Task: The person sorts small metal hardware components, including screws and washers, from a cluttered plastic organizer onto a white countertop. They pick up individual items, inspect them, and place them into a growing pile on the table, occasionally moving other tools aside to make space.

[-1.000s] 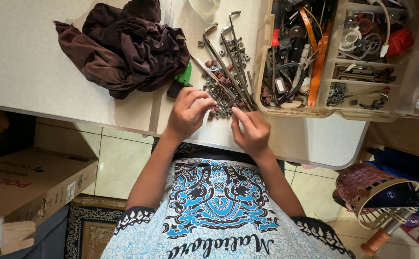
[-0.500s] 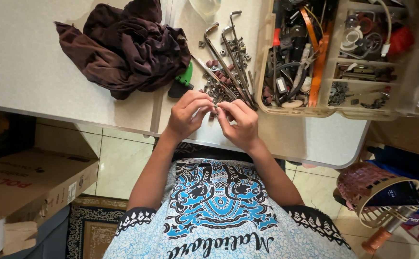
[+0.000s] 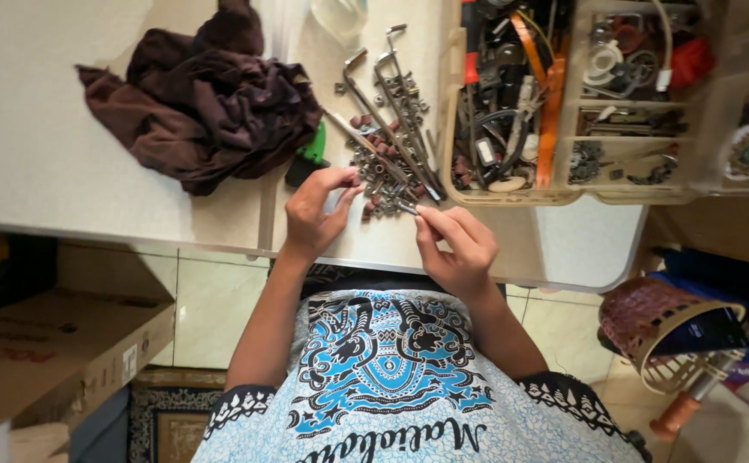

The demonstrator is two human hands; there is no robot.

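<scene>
A brown cloth [image 3: 198, 103] is lying left on the tabletop [image 3: 48, 163]. Our left hand [image 3: 316, 213] is curling, fingers pinched near the hardware pile [image 3: 383, 176] — holding anything, we cannot tell. Our right hand [image 3: 456, 244] is pinching a small bolt [image 3: 407, 207] — stiff, light, probably slippery, best gripped across its shank.

On the worktop [image 3: 66, 154], a cloth [image 3: 207, 107] lies at the left. Right of it sits a pile of bolts [image 3: 383, 176] with long rods [image 3: 387, 111] across it. Further right stands a parts tray [image 3: 580, 103]. Both hands are at the near edge, the left hand [image 3: 318, 214] just left of the right hand [image 3: 456, 249]. A box [image 3: 40, 351] sits on the floor, near left.
</scene>
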